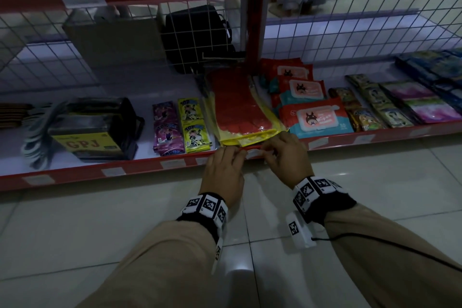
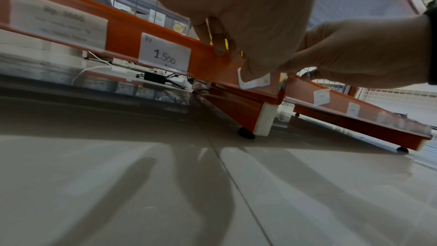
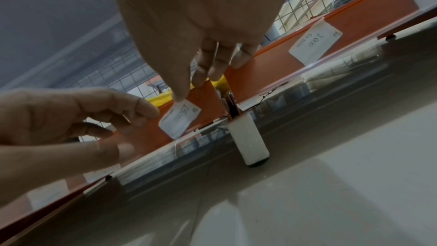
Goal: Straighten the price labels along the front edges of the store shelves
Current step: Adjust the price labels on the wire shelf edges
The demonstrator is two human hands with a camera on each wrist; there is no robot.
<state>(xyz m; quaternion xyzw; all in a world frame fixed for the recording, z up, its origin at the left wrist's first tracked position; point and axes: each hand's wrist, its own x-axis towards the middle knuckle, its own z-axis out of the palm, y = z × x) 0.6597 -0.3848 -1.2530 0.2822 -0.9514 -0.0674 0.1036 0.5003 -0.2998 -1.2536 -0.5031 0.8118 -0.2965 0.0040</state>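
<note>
Your left hand point(image 1: 223, 170) and right hand point(image 1: 287, 156) meet at the red rail point(image 1: 140, 169) of the bottom shelf, one at each end of a small white label point(image 1: 254, 153). The label sits crooked on the rail, just left of the white foot point(image 3: 248, 137). Your right thumb and finger pinch its upper corner; your left fingertips point(image 3: 146, 111) pinch or press its other edge, likely steadying it so it can be turned level. Neighbouring labels point(image 2: 164, 54) lie flat.

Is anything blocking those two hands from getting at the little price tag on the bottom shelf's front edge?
Nothing visible does. Both the left hand and the right hand already touch the price label on the red shelf edge; the yellow packet lies above, on the shelf.
</note>
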